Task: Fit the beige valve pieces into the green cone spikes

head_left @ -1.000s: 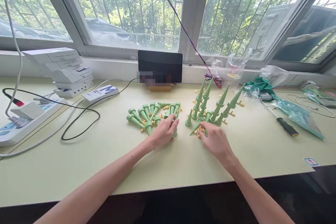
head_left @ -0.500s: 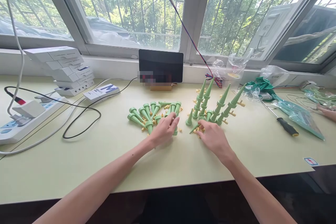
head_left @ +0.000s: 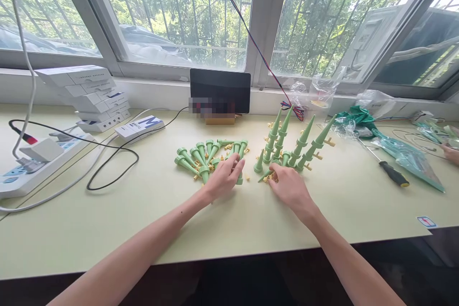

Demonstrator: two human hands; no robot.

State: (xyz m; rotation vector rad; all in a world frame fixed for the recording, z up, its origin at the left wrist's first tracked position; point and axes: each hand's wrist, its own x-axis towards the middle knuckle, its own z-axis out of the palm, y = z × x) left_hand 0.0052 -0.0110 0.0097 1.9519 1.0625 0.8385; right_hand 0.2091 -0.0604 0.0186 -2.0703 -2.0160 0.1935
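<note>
My left hand [head_left: 225,175] is closed around a green plastic watering spike [head_left: 239,181], whose capped end shows beneath the fingers. Left of it, several similar green spikes [head_left: 183,158] lie fanned out, with small yellow valves [head_left: 196,177] among them. My right hand [head_left: 287,183] has its fingers bent together low over a small heap of yellow valves [head_left: 266,179]; what they pinch is hidden. A green spike tip pokes out left of those fingers. Just behind, stacked green spikes [head_left: 300,142] with yellow side valves rise in leaning columns.
A tablet [head_left: 220,90] leans on a stand by the window. White boxes [head_left: 96,98], a power strip [head_left: 46,155] and cables occupy the left. To the right lie a screwdriver [head_left: 393,174] and green plastic bags [head_left: 409,155]; another person's hand [head_left: 450,153] shows at the edge.
My right hand has shifted slightly, its fingers drawing closer together over the yellow valves. My left hand stays in place. The view has moved very little.
</note>
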